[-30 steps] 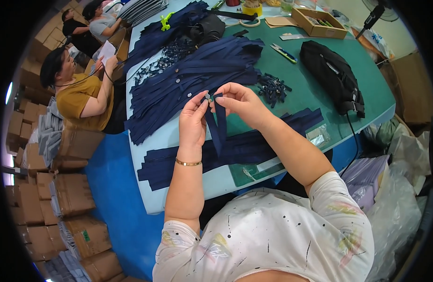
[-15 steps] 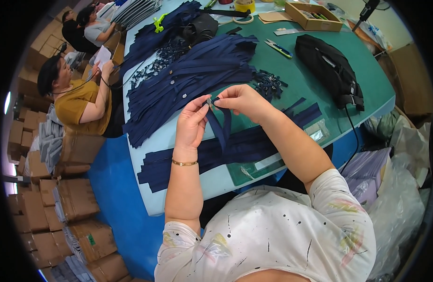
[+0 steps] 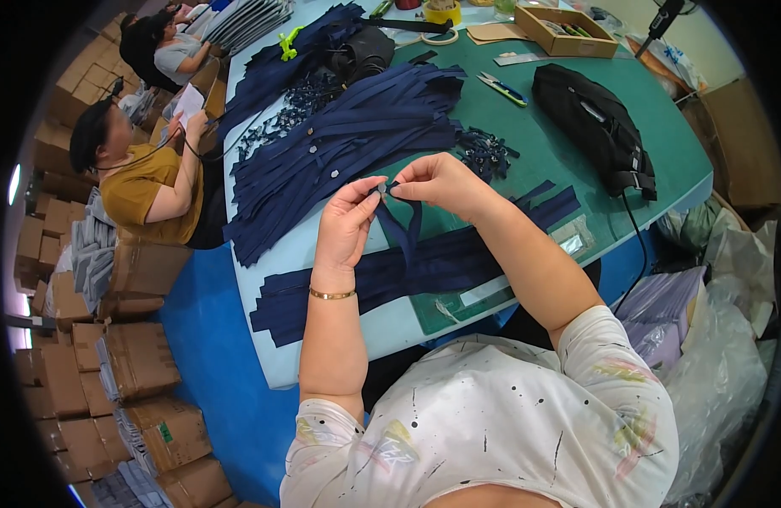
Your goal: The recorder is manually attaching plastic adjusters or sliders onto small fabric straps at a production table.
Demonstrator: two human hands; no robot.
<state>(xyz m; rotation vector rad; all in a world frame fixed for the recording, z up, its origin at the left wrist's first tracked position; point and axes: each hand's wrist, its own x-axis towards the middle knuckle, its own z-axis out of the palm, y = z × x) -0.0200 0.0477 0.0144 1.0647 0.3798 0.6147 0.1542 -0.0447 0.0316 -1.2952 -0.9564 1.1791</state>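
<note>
Both my hands meet over the table's middle, fingertips close together. My left hand (image 3: 346,222) pinches one end of a looped navy zipper tape (image 3: 404,234), with a small silvery piece (image 3: 382,188) at the fingertips, too small to name surely. Thumb and forefinger of my right hand (image 3: 429,184) are closed on the other end of the tape. The loop hangs down over a flat bundle of navy tapes (image 3: 331,296). Beyond my hands a large heap of similar tapes (image 3: 357,127) spreads out, with a few small round silvery pieces (image 3: 335,173) on it.
Small dark pieces (image 3: 485,152) lie piled right of the heap. Thread snips (image 3: 502,89), a black pouch (image 3: 589,123) with a cable and a wooden box (image 3: 568,32) sit on the green mat (image 3: 458,102). A co-worker (image 3: 149,182) sits left, near stacked cartons (image 3: 141,360).
My fingertips have shifted very slightly, and the tape's loop hangs a little wider. Both hands keep their pinch. The co-worker at the left has moved a little.
</note>
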